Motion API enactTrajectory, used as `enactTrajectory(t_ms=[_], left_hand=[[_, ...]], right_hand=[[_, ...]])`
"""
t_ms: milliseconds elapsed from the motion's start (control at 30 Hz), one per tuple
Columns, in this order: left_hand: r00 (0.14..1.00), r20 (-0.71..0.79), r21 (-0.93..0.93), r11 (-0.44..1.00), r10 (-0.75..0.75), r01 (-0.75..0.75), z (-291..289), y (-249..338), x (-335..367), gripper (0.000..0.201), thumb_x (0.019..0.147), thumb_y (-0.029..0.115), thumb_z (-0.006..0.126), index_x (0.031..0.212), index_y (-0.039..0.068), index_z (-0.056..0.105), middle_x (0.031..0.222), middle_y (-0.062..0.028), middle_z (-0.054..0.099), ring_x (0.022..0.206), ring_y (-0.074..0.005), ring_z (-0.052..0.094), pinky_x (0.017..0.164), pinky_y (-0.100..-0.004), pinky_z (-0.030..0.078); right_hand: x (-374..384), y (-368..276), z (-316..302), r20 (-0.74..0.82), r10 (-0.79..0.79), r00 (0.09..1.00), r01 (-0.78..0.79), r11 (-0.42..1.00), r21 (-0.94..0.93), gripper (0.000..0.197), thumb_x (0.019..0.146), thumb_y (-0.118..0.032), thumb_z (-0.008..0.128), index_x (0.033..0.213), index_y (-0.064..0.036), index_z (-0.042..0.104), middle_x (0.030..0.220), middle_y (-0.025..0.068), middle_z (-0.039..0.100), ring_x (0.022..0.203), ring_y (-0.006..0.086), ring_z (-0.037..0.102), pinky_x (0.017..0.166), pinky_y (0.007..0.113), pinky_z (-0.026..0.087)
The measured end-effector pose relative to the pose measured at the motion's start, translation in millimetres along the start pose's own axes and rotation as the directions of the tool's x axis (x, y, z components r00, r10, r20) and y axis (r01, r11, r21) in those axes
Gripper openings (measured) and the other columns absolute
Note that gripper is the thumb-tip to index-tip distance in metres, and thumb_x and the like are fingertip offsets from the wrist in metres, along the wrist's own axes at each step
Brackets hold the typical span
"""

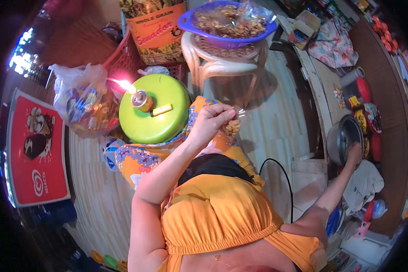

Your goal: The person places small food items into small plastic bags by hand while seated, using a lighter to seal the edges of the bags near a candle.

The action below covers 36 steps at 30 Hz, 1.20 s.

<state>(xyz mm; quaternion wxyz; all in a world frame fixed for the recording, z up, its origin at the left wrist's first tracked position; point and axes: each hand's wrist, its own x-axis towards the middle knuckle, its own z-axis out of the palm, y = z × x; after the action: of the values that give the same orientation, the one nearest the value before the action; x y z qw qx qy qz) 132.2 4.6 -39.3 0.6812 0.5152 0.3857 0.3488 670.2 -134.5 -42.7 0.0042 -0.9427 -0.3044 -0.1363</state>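
Pinched between the thumb and fingers of my left hand is a small clear plastic bag with light brown, crinkled pieces in it, held above my lap. Far out to the right, my right hand reaches over the rim of a grey metal pot; its fingers are down inside and cannot be made out. To the left of my left hand, a lit can lamp burns with a bright flame on a round green stool. A yellow lighter lies beside the can.
A purple basin of filled clear bags sits on a cream plastic stool ahead. A stuffed plastic bag stands left of the flame. A black cable curves along the floor. Packets and cloth crowd the right side.
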Motion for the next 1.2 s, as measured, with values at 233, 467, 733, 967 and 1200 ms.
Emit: enactTrajectory(t_ms=[233,467,733,967,1200], left_hand=[[0.97,-0.224,-0.197,0.971,0.093,-0.138,-15.0,0.4,-27.3,0.022,0.088,0.018,0.05,0.089,-0.001,0.061,0.078,-0.0027,0.061,0.073,-0.008,0.055,0.068,-0.0221,0.045],[0.897,-0.401,-0.125,0.959,0.185,-0.253,-32.3,2.2,-45.1,0.022,0.087,0.022,0.051,0.089,0.001,0.06,0.076,-0.0022,0.059,0.068,-0.0087,0.054,0.064,-0.0224,0.045],[0.799,-0.565,-0.129,0.934,0.207,-0.333,-64.2,1.1,-68.4,0.022,0.087,0.021,0.052,0.088,0.0,0.059,0.074,-0.0018,0.058,0.062,-0.0064,0.052,0.058,-0.0213,0.045],[0.714,-0.646,0.021,0.941,0.27,-0.337,-102.9,3.9,-89.5,0.016,0.082,0.014,0.058,0.087,-0.001,0.061,0.073,-0.002,0.06,0.064,-0.0059,0.054,0.058,-0.0198,0.044],[0.743,-0.618,0.083,0.961,0.258,-0.264,-129.8,-1.0,-88.7,0.013,0.078,0.008,0.061,0.086,-0.002,0.062,0.075,-0.005,0.062,0.067,-0.0077,0.056,0.061,-0.0209,0.045]], right_hand=[[42.0,44.9,81.0,0.185,-0.039,0.982,0.037,0.999,0.014,0.025,0.077,-0.021,0.052,0.093,-0.0036,0.059,0.093,0.0208,0.058,0.09,0.0356,0.055,0.073,0.044,0.043],[-56.8,-188.7,-25.7,-0.172,-0.52,0.836,0.414,0.393,0.821,0.009,0.076,-0.009,0.059,0.08,-0.0003,0.06,0.074,0.0088,0.061,0.069,0.0149,0.056,0.065,0.028,0.044],[-271.6,-394.1,-112.6,-0.174,-0.969,0.177,-0.112,-0.196,0.974,0.02,0.073,-0.012,0.067,0.089,0.0003,0.062,0.076,0.0025,0.06,0.07,0.0074,0.055,0.064,0.021,0.044],[-316.3,-444.2,-118.2,-0.167,-0.972,0.168,-0.309,-0.213,0.927,0.006,0.077,-0.007,0.062,0.076,-0.0022,0.063,0.066,-0.0003,0.06,0.058,0.0036,0.051,0.051,0.018,0.04],[-326.4,-455.3,-119.9,-0.158,-0.979,0.131,-0.337,-0.194,0.921,0.005,0.077,-0.006,0.062,0.076,-0.0015,0.063,0.066,0.0017,0.061,0.056,0.0051,0.052,0.05,0.019,0.043]])
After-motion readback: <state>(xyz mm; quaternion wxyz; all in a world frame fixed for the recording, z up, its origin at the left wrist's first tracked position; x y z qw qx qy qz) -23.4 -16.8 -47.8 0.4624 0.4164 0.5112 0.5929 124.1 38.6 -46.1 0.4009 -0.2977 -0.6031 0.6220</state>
